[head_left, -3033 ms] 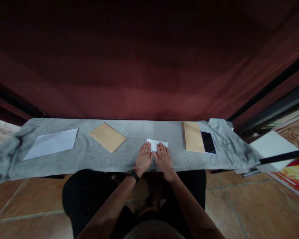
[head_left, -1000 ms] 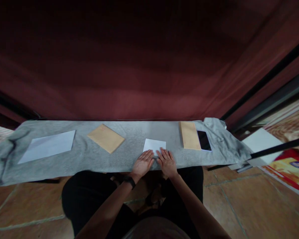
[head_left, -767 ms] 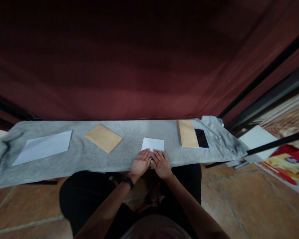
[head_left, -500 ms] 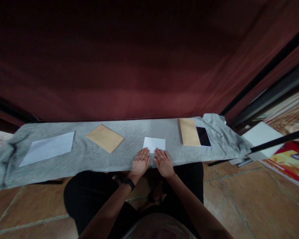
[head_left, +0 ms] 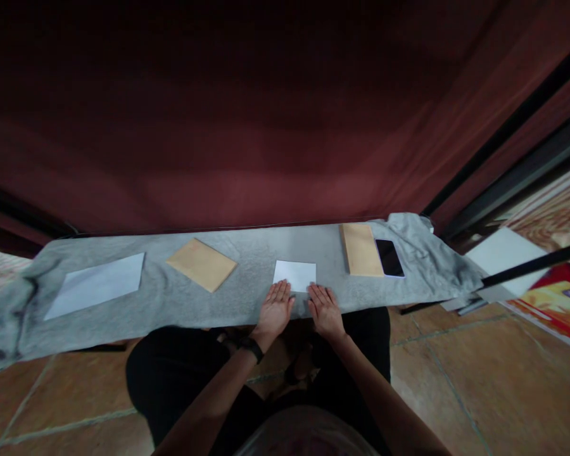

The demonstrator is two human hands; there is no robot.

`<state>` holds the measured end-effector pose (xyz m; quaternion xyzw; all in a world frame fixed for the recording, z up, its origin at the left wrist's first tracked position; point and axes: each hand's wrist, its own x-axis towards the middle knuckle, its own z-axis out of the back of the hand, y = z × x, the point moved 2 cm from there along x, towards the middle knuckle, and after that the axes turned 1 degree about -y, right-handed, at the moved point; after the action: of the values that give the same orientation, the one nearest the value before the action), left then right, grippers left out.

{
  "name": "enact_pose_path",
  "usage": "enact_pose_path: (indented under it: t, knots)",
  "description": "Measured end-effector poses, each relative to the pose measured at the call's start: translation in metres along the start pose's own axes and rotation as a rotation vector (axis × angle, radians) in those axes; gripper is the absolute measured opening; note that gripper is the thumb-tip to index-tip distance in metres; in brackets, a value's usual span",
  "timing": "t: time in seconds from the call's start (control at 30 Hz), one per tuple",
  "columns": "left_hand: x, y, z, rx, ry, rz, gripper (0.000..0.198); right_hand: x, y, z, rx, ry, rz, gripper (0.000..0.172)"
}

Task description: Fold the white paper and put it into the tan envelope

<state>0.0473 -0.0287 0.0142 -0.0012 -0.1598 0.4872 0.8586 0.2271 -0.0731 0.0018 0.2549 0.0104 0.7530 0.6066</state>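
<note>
A small white folded-looking sheet of paper (head_left: 295, 274) lies flat on the grey cloth in front of me. My left hand (head_left: 275, 306) rests flat with its fingers stretched out, the fingertips on the paper's near edge. Palm down, my right hand (head_left: 325, 309) lies at the near right corner of the paper, its fingers extended as well. Neither hand grips anything. To the left lies a tan envelope (head_left: 202, 265), turned at an angle.
The narrow bench top is covered by a grey cloth (head_left: 247, 304). A large white sheet (head_left: 97, 285) lies at the left. On the right are a stack of tan envelopes (head_left: 362, 250) and a phone (head_left: 389, 258). A dark red curtain (head_left: 266, 158) hangs behind.
Both hands have shifted to the right along the near edge of the paper, the right one more, so the gap between them is wider. The paper stays in place.
</note>
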Motion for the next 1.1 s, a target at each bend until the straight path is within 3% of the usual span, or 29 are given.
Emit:
enact_pose_path:
  t: [0.17, 0.27, 0.8, 1.1]
  knots:
    - [0.021, -0.030, -0.011, -0.077, 0.098, -0.102, 0.050, -0.001, -0.003, -0.002, -0.003, 0.000, 0.023, 0.046]
    - [0.031, -0.036, -0.017, -0.100, 0.121, -0.108, 0.051, -0.001, -0.005, -0.003, -0.004, 0.005, 0.035, 0.047]
    - [0.067, 0.018, -0.026, 0.032, 0.162, 0.069, 0.065, 0.001, -0.004, -0.004, -0.025, -0.004, -0.001, 0.043]
    - [0.058, 0.018, -0.021, 0.065, 0.151, 0.113, 0.066, -0.001, -0.008, -0.008, 0.007, -0.010, 0.002, 0.044]
